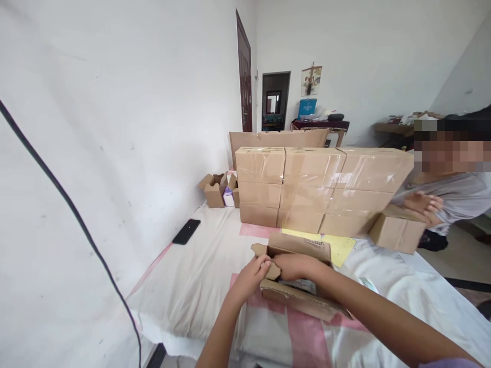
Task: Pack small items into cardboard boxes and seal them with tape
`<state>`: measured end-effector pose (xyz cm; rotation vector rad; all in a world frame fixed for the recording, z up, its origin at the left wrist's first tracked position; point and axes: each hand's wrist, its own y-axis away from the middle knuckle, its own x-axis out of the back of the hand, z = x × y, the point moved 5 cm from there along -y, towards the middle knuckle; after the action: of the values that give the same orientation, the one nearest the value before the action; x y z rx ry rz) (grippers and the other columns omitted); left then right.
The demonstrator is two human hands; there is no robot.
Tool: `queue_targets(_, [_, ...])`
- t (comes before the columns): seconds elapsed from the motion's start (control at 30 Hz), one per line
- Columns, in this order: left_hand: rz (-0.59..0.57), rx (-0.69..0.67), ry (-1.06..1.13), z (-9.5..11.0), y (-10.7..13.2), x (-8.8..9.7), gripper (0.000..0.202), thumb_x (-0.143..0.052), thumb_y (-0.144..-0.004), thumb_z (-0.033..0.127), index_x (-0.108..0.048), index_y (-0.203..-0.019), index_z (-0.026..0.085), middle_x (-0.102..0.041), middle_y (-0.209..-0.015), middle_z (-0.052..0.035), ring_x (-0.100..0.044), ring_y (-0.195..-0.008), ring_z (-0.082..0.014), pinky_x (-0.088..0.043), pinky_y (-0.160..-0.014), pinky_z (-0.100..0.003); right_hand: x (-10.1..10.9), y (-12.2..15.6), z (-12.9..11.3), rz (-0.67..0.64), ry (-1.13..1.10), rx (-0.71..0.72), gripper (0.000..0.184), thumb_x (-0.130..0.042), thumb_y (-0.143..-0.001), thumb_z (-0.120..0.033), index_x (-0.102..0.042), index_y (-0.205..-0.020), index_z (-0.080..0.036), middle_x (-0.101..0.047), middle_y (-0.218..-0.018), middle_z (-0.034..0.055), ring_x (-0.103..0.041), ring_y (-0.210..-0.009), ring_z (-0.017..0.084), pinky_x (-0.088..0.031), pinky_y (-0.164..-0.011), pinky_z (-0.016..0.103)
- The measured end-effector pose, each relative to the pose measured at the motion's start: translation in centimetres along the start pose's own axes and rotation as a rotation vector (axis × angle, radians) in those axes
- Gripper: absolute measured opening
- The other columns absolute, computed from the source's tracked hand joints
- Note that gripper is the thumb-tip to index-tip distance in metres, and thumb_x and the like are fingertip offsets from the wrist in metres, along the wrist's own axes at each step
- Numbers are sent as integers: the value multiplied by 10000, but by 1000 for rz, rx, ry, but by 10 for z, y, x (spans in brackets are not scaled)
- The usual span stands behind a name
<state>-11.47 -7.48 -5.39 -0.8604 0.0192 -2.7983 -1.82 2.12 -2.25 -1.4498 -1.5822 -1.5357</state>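
An open cardboard box (303, 299) lies on the cloth-covered table (199, 281) in front of me, its flaps up. My left hand (251, 276) is closed on the box's left side flap. My right hand (293, 266) reaches into the box from the right, fingers curled against the same flap. A dark item shows inside the box under my right wrist; I cannot make out what it is.
A wall of taped cardboard boxes (318, 186) stands stacked behind the open box. Another person at the right has a hand (424, 204) on a loose box (397, 230). A black phone (186, 231) lies at the left. Open small boxes (215, 191) sit by the wall.
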Motion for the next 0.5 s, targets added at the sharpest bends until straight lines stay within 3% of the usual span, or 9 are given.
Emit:
queue_targets(0.07, [32, -45, 61, 1, 2, -1, 491, -300, -1035, 534, -555, -1342, 247, -617, -1291, -77, -554, -1213, -209, -416, -1066, -339, 24, 34, 4, 107, -76, 22, 344, -513, -945, -282, -687, -1232, -209, -718, -1191, 98, -694, -1039, 258, -543, -905, 348])
queue_targets(0.13, [46, -93, 103, -1, 4, -6, 576, -305, -1033, 552, -414, -1513, 252, -494, -1497, -96, -429, -1398, -224, -315, -1190, -376, 42, 80, 18, 347, -231, 19, 422, -441, -1004, -371, -586, -1385, -263, -630, -1376, 76, -603, -1234, 268, -474, -1048, 393])
queue_targets(0.2, [37, -132, 133, -11, 6, -13, 664, -301, -1028, 575, -240, -1603, 249, -267, -1659, -79, -221, -1536, -230, -171, -1270, -398, 40, 130, 43, 637, -374, -58, 451, -411, -1022, -459, -568, -1396, -263, -586, -1434, 72, -537, -1319, 268, -402, -1135, 410])
queue_targets(0.27, [29, -192, 162, -27, 4, -20, 707, -286, -1016, 610, -156, -1622, 271, -80, -1706, -29, -53, -1576, -234, -66, -1292, -402, 16, 170, 71, 899, -480, -163, 476, -371, -1028, -508, -585, -1355, -236, -584, -1429, 95, -514, -1344, 269, -368, -1169, 417])
queue_targets(0.33, [15, -326, 192, -41, -3, -27, 717, -275, -988, 674, -193, -1611, 328, -30, -1704, 20, -32, -1577, -250, -57, -1295, -413, -21, 186, 95, 1033, -550, -270, 530, -399, -1004, -557, -566, -1375, -216, -544, -1468, 123, -476, -1385, 291, -337, -1196, 451])
queue_targets(0.43, [23, -533, 249, -58, -19, -34, 883, -263, -855, 860, -306, -1577, 354, -132, -1694, 7, -93, -1566, -315, -92, -1288, -482, -72, 164, 107, 916, -641, -298, 540, -466, -960, -608, -639, -1302, -227, -490, -1525, 118, -361, -1478, 320, -277, -1234, 484])
queue_targets(0.5, [43, -566, 333, -68, -30, -37, 1093, -298, -690, 987, -402, -1545, 315, -262, -1664, -46, -125, -1553, -373, -90, -1282, -522, -90, 145, 105, 914, -773, -309, 484, -458, -958, -611, -705, -1163, -248, -502, -1515, 91, -269, -1524, 316, -263, -1242, 476])
